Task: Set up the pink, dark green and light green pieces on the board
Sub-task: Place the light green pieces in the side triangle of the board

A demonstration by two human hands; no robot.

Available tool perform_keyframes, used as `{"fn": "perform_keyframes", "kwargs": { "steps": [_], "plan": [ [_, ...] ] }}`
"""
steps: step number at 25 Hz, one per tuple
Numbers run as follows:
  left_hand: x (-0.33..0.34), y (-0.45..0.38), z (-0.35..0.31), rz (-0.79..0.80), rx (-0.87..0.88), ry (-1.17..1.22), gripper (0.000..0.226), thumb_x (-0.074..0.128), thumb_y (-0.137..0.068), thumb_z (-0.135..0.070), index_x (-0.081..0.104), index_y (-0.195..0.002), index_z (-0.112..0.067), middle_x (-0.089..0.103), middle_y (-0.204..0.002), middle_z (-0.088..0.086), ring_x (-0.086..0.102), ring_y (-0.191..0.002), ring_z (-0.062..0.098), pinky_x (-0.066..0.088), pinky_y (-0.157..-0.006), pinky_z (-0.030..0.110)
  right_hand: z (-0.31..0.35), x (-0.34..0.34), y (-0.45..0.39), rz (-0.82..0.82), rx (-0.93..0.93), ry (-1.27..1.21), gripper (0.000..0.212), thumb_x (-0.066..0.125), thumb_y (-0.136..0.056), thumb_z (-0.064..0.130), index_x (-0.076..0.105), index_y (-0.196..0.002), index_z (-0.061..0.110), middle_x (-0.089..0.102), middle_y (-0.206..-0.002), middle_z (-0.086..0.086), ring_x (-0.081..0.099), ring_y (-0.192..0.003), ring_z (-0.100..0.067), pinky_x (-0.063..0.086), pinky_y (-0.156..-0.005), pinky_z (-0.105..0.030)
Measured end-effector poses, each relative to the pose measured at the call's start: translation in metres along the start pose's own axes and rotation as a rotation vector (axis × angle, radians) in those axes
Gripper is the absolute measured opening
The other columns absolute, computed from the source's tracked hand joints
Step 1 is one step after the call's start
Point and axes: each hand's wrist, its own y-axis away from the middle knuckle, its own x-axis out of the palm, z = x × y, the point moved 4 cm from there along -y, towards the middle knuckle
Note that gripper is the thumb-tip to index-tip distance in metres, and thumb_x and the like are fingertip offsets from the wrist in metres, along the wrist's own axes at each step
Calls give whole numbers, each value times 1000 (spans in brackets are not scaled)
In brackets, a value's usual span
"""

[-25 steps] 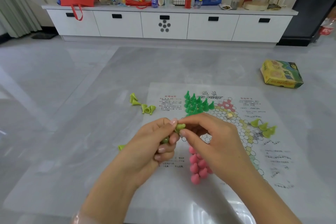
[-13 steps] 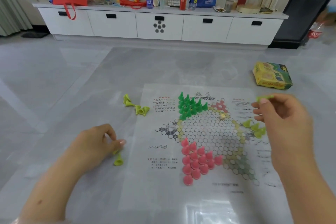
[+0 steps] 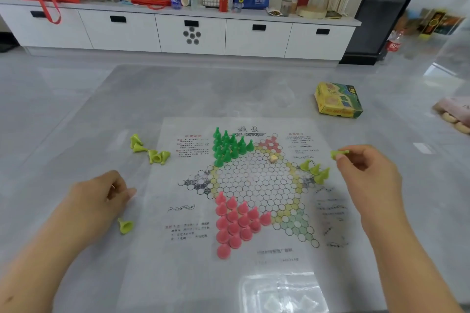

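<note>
The paper board (image 3: 254, 185) with a star of hexagons lies on the grey table. Dark green pieces (image 3: 229, 146) fill its upper-left point and pink pieces (image 3: 236, 223) its lower-left point. Three light green pieces (image 3: 315, 170) stand on the right point. My right hand (image 3: 368, 178) pinches one light green piece (image 3: 339, 153) above and to the right of them. My left hand (image 3: 99, 198) hovers left of the board with its fingers curled in; what they enclose is hidden. Another light green piece (image 3: 125, 226) lies just below it, and several more (image 3: 150, 151) lie off the board's left edge.
A small cream cube (image 3: 273, 158) sits on the board's centre field. A yellow-green box (image 3: 338, 100) lies at the table's far right. A clear plastic bag (image 3: 279, 295) is at the near edge. A white cabinet (image 3: 190, 33) with clutter stands beyond the table.
My hands, together over the board a second ago, have parted. The right carried one light green piece to the right point; the left drew back to the left of the board.
</note>
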Motion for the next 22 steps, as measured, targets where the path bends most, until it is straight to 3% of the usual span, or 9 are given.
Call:
{"fn": "perform_keyframes", "kwargs": {
  "steps": [3,6,10,15,22],
  "plan": [
    [0,7,-28,-74,90,94,16,54,-88,-22,54,-72,-20,61,-76,-2,52,-64,22,37,-58,28,-2,5,1,74,-73,142,8,60,-85,13,65,-89,19,62,-77,9,55,-71,-1,37,-61,-13],
    [8,15,-53,-61,155,134,19,54,-88,-20,51,-71,-27,59,-80,-12,50,-60,18,36,-57,23,-10,15,0,130,-113,284,12,57,-86,13,66,-93,17,62,-77,2,55,-70,-12,40,-61,-21],
    [15,17,-70,-54,191,163,25,55,-88,-17,47,-67,-31,57,-79,-16,46,-56,14,32,-55,18,-18,30,-3,201,-149,440,12,56,-88,17,65,-95,19,51,-61,7,46,-56,-9,33,-50,-23],
    [20,21,-84,-53,228,186,22,53,-88,-19,48,-69,-30,56,-79,-18,45,-56,13,33,-56,15,-17,37,0,224,-175,539,15,53,-90,18,64,-100,18,56,-74,2,54,-69,-22,45,-62,-29],
    [22,24,-91,-52,210,202,16,52,-89,-22,52,-74,-26,56,-80,-17,45,-57,12,34,-56,16,-19,37,-1,225,-153,544,17,53,-89,18,64,-101,21,58,-75,1,52,-65,-22,42,-60,-27]
  ]
}}
